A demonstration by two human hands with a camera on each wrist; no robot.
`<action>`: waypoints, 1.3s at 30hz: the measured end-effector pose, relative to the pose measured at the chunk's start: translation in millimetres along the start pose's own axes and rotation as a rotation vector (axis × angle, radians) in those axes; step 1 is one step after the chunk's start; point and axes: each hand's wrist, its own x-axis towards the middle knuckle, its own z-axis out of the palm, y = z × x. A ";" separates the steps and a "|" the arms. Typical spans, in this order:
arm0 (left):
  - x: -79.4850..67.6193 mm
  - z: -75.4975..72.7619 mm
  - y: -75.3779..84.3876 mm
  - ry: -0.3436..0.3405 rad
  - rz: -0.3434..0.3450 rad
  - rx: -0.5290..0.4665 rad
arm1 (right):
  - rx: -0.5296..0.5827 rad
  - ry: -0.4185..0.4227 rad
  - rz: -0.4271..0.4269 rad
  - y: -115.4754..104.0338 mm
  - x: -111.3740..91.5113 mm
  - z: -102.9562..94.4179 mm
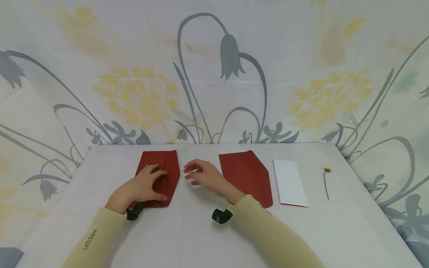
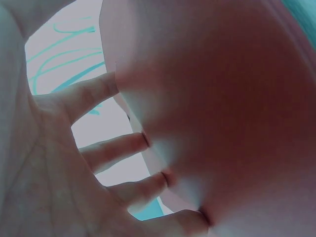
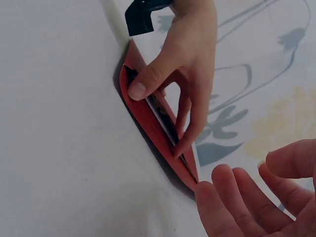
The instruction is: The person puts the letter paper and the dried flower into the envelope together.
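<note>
On the left side of the table lies a red envelope [image 1: 172,160], its pointed flap toward the right. My left hand [image 1: 144,186] rests on it with fingers spread, and the left wrist view shows the fingertips [image 2: 192,222] pressing against the red paper [image 2: 237,98]. From the right wrist view, the envelope's mouth [image 3: 148,106] gapes a little, and a pale edge and something dark show inside. My right hand [image 1: 209,176] hovers just right of this envelope, fingers loosely bent and holding nothing.
Behind my right forearm lies a second red envelope [image 1: 246,175]. Right of it is a white card [image 1: 289,182] with a red lower edge, then a small yellow flower [image 1: 326,170] on a thin stem. A flower-patterned cloth [image 1: 214,93] hangs behind the white table.
</note>
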 end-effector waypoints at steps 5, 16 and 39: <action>0.6 -0.1 2.5 0.009 0.020 -0.019 | -0.020 0.031 -0.001 3.2 -20.8 -25.9; 2.5 1.6 1.3 0.001 -0.003 -0.032 | -0.051 0.126 -0.013 26.7 -72.4 -87.0; -0.3 -7.0 5.6 -0.016 -0.041 0.064 | -0.140 0.248 0.009 59.9 -137.2 -133.1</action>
